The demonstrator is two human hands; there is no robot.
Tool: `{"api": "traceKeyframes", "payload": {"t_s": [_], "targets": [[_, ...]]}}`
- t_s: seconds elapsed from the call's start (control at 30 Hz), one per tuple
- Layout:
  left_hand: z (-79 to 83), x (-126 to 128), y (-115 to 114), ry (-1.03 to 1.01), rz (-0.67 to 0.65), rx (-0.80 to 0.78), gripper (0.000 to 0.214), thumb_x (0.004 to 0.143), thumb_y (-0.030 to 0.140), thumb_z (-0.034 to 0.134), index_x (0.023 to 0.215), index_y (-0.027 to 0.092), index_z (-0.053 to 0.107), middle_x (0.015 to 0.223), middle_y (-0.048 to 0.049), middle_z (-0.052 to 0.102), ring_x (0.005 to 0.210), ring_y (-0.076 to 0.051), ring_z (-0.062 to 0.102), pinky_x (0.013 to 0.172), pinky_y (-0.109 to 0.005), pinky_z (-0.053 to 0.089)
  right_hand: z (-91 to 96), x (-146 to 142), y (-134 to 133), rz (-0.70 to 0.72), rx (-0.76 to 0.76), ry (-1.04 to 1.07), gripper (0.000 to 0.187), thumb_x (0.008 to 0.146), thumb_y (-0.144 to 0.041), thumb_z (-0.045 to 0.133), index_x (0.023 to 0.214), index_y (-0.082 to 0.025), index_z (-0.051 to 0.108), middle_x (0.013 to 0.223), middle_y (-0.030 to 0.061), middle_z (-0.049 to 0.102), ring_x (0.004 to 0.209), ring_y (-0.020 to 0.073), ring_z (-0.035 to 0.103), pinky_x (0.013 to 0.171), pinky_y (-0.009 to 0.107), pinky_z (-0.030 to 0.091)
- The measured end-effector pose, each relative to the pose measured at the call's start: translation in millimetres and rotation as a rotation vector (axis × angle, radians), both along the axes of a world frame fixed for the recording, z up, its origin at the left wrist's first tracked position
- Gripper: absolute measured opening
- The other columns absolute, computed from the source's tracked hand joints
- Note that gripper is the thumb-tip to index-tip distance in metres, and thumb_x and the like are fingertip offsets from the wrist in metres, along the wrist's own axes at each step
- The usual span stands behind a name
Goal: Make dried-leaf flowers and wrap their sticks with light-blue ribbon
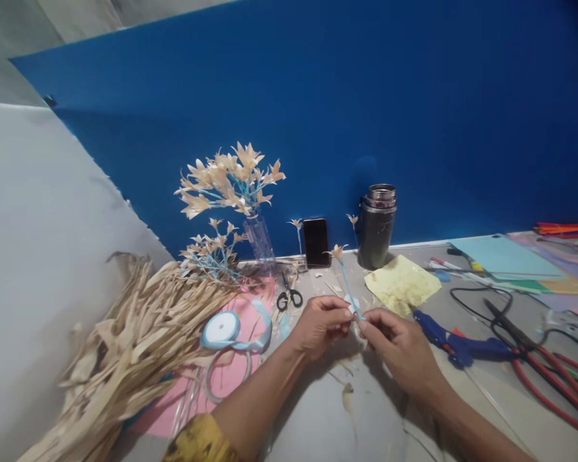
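Observation:
Both my hands meet over the grey table, pinching the lower end of a thin stem wrapped in light blue ribbon. A small tan husk flower tops that stem. My left hand grips it from the left, fingers closed. My right hand pinches it from the right. A roll of light blue ribbon lies left of my left hand, its loose end trailing on pink paper. Small black scissors rest just beyond my left hand.
A heap of dried husks fills the left. A clear bottle holds finished flower stems. A phone and a dark tumbler stand against the blue board. Yellow paper, a blue glue gun, red-handled shears and coloured sheets lie right.

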State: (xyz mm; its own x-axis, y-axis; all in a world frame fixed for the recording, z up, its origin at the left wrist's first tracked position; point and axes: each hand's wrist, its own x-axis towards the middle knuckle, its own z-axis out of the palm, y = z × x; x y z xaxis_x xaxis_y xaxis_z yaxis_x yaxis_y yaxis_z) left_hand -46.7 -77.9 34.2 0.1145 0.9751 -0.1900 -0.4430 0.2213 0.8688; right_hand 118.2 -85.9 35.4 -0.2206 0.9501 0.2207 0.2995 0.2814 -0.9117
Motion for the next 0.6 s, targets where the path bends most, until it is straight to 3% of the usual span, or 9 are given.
{"api": "traceKeyframes", "payload": {"t_s": [0.43, 0.6], "targets": [[1.4, -0.1, -0.8, 0.029, -0.073, 0.029, 0.025, 0.055, 0.025, 0.082, 0.063, 0.017, 0.060, 0.047, 0.0040, 0.052, 0.045, -0.009, 0.046, 0.051, -0.024, 0.032, 2.7, -0.8, -2.7, 0.089, 0.001, 0.004, 0.025, 0.084, -0.039, 0.057, 0.069, -0.021, 0.068, 0.057, -0.0018, 0.060, 0.054, 0.0156, 0.051, 0.054, 0.026, 0.041], [-1.9, 6.9, -1.1, 0.080, -0.003, 0.049, 0.015, 0.056, 0.019, 0.073, 0.062, 0.017, 0.059, 0.046, 0.0048, 0.049, 0.044, -0.007, 0.040, 0.049, -0.023, 0.027, -1.0, -2.2, -4.3, 0.044, 0.025, -0.014, 0.025, 0.083, -0.038, 0.057, 0.069, -0.021, 0.069, 0.058, -0.0010, 0.062, 0.055, 0.0164, 0.053, 0.057, 0.027, 0.043]]}}
